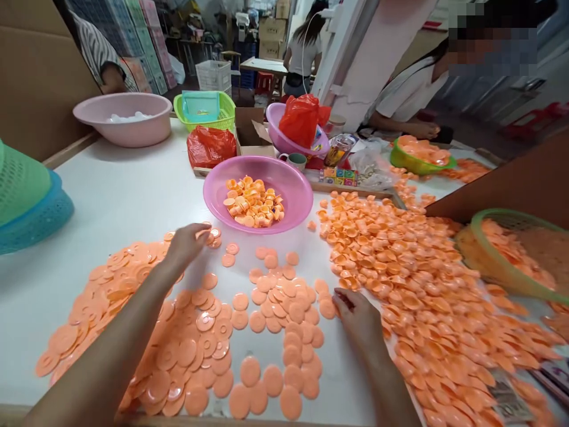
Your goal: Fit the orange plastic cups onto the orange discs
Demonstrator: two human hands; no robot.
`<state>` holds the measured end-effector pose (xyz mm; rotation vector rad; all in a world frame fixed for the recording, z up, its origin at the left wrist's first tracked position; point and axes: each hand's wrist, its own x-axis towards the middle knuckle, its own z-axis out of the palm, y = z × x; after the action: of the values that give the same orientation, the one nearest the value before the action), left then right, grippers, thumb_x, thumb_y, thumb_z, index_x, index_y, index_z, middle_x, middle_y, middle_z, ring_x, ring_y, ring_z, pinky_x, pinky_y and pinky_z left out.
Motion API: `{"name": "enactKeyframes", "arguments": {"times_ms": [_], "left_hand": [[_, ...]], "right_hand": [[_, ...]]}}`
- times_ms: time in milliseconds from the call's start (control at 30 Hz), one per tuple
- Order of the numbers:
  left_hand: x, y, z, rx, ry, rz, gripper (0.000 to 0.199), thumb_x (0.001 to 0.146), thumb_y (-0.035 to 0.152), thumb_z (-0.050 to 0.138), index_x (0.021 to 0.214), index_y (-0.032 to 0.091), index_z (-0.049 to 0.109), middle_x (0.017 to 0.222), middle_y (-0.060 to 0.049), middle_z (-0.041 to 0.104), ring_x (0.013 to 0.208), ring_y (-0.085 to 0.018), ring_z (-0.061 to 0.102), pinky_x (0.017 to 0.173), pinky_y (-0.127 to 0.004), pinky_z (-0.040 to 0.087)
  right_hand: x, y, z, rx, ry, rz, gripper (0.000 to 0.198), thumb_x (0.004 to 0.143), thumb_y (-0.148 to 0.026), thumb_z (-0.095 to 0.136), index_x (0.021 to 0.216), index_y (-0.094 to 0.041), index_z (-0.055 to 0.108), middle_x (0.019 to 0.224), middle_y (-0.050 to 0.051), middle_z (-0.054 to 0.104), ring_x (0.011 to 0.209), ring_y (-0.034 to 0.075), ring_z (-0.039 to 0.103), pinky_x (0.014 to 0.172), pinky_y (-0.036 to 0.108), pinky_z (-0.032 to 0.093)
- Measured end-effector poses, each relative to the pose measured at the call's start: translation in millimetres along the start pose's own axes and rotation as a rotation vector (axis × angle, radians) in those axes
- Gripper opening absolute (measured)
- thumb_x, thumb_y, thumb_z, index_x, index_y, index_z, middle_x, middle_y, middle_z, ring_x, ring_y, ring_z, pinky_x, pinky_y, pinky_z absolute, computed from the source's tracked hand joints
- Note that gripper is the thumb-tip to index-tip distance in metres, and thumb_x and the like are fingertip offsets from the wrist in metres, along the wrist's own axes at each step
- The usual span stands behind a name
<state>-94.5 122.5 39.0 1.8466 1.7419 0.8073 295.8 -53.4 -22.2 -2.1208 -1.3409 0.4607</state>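
Observation:
My left hand (pixel 185 244) reaches out to a few orange plastic discs (pixel 215 238) beside the pink basin, its fingers extended and touching or just over them. My right hand (pixel 359 320) rests on the table at the right edge of the flat discs (pixel 293 311), fingers loosely bent and apart, with nothing visible in them. A large spread of ringed discs (pixel 178 350) lies under and beside my left forearm. The pink basin (pixel 302 207) ahead holds several small orange cup-shaped pieces (pixel 255 201). To the right spreads a big heap of orange scoop-shaped pieces (pixel 391 255).
Green and blue baskets (pixel 31 207) stand at the left edge, a pale pink basin (pixel 124 127) behind. A yellow-green basket (pixel 484 261) with orange pieces is at right. A red bag (pixel 211 147) and mug (pixel 296 160) sit at the back. Other people are beyond the table.

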Motion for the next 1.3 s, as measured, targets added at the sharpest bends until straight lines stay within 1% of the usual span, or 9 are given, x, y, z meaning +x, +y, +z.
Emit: {"name": "enactKeyframes", "arguments": {"times_ms": [67,167,300,400,533,867,1067,1167,1300], "left_hand": [[-22,-17,21,0.038,-0.044,0.044,0.026,0.077,0.027,0.067,0.101,0.021,0.076,0.126,-0.014,0.067,0.125,-0.035,0.057,0.106,-0.057,0.040],[-58,-28,45,0.213,-0.134,0.129,0.039,0.080,0.027,0.069,0.119,0.027,0.071,0.151,-0.017,0.045,0.144,-0.043,0.031,0.111,-0.069,0.023],[-98,-39,50,0.493,-0.153,0.161,0.049,0.091,0.034,0.059,0.139,0.028,0.055,0.161,-0.018,0.027,0.148,-0.043,0.020,0.111,-0.066,0.024],[-112,-47,44,0.612,-0.133,0.113,0.056,0.093,0.038,0.054,0.144,0.018,0.048,0.158,-0.021,0.032,0.148,-0.041,0.022,0.113,-0.067,0.021],[-122,-57,41,0.688,-0.127,0.087,0.067,0.088,0.040,0.058,0.145,0.008,0.044,0.155,-0.027,0.035,0.146,-0.044,0.026,0.111,-0.068,0.022],[-126,-56,81,0.592,-0.114,0.298,0.056,0.095,0.040,0.040,0.148,0.024,0.042,0.161,-0.017,0.028,0.151,-0.040,0.014,0.112,-0.072,0.005],[-137,-55,74,0.692,-0.144,0.234,0.075,0.084,0.049,0.060,0.149,0.014,0.042,0.159,-0.022,0.028,0.148,-0.044,0.021,0.113,-0.070,0.010],[-140,-54,67,0.693,-0.127,0.243,0.075,0.085,0.053,0.060,0.148,0.016,0.043,0.158,-0.021,0.032,0.147,-0.045,0.023,0.112,-0.071,0.012],[-134,-40,68,0.613,-0.116,0.362,0.070,0.086,0.058,0.059,0.147,0.025,0.045,0.158,-0.015,0.036,0.148,-0.043,0.022,0.113,-0.073,0.006]], "right_hand": [[-4,2,-3,-0.040,-0.032,-0.001,0.034,0.074,-0.042,0.053,0.090,-0.020,0.074,0.093,0.011,0.073,0.087,0.028,0.067,0.081,0.040,0.051],[-6,6,-9,-0.078,-0.068,0.013,0.033,0.075,-0.041,0.053,0.090,-0.019,0.074,0.091,0.010,0.073,0.084,0.026,0.067,0.079,0.039,0.051],[4,3,-3,-0.059,-0.049,-0.014,0.039,0.078,-0.045,0.053,0.096,-0.017,0.074,0.092,0.011,0.071,0.081,0.025,0.065,0.079,0.038,0.051],[19,-11,15,-0.053,-0.037,-0.091,0.045,0.076,-0.046,0.055,0.104,-0.016,0.074,0.098,0.013,0.069,0.084,0.026,0.064,0.082,0.041,0.050],[32,-23,25,0.025,-0.062,-0.107,0.034,0.070,-0.040,0.061,0.091,-0.018,0.077,0.093,0.012,0.071,0.084,0.026,0.065,0.082,0.040,0.050],[42,17,-28,-0.098,0.252,0.023,0.030,0.080,-0.038,0.051,0.083,-0.018,0.073,0.081,0.009,0.074,0.075,0.024,0.066,0.071,0.035,0.052],[59,-14,1,-0.193,0.144,-0.131,0.020,0.074,-0.037,0.059,0.080,-0.019,0.067,0.085,0.009,0.065,0.083,0.025,0.056,0.078,0.038,0.044],[65,-24,6,-0.398,0.075,-0.186,0.012,0.073,-0.031,0.057,0.079,-0.021,0.059,0.081,0.006,0.060,0.079,0.024,0.052,0.071,0.035,0.040],[66,-30,-3,-0.379,-0.014,-0.174,0.010,0.071,-0.031,0.060,0.074,-0.023,0.054,0.075,0.002,0.058,0.072,0.020,0.051,0.065,0.032,0.038]]}}
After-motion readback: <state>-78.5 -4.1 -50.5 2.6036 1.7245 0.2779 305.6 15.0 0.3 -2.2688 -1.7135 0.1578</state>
